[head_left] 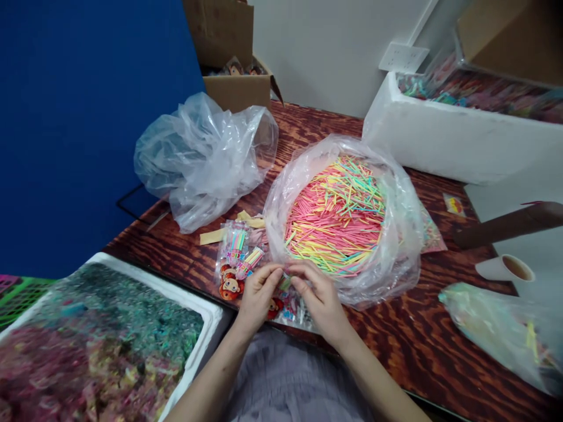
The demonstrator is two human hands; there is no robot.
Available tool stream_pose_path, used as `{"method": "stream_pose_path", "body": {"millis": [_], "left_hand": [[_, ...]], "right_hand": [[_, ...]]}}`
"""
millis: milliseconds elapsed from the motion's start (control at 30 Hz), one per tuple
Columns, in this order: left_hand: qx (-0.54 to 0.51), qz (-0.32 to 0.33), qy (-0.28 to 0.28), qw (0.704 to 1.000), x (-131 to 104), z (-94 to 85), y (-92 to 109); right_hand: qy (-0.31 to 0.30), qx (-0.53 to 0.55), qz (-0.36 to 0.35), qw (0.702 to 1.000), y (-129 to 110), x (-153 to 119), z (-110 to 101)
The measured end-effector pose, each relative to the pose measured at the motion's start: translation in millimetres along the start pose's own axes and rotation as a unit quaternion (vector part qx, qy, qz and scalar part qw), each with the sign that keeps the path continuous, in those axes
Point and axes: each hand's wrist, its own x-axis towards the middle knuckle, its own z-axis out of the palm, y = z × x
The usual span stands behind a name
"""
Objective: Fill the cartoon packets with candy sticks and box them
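My left hand [257, 291] and my right hand [320, 298] meet at the table's front edge, thumbs and fingertips pinched together. Between them is a small clear packet [285, 282] with a greenish part, mostly hidden by the fingers. Just beyond lies a big open plastic bag [407, 234] full of thin pink, yellow, green and blue sticks [336, 217]. Left of my left hand are clear packets [237, 249] with short coloured sticks and red-haired cartoon figures [231, 285]. More printed packets [295, 310] lie under my hands.
A crumpled clear bag [215, 155] and a cardboard box [237, 91] stand at the back left. White foam boxes [457, 143] sit back right and front left. On the right are a paper cup [492, 269] holding brown liquid and a plastic bag [488, 316].
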Motion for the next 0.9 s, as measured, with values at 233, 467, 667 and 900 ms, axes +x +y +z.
{"method": "stream_pose_path", "body": {"millis": [233,467,667,900], "left_hand": [[0.013,0.002,0.060,0.998,-2.0,-15.4,-2.8],[-0.008,-0.009,0.186,0.983,6.7,-55.7,-0.6],[-0.110,-0.026,0.277,0.954,5.1,-77.7,-8.9],[-0.129,-0.082,0.240,0.959,0.8,-73.2,-25.5]], "right_hand": [[-0.046,-0.017,-0.020,0.999,-4.0,-0.8,11.0],[-0.041,-0.012,0.013,0.999,13.5,32.6,35.1],[-0.161,-0.373,-0.087,0.909,29.8,71.8,60.5],[-0.197,-0.501,-0.119,0.834,26.7,87.3,67.7]]}}
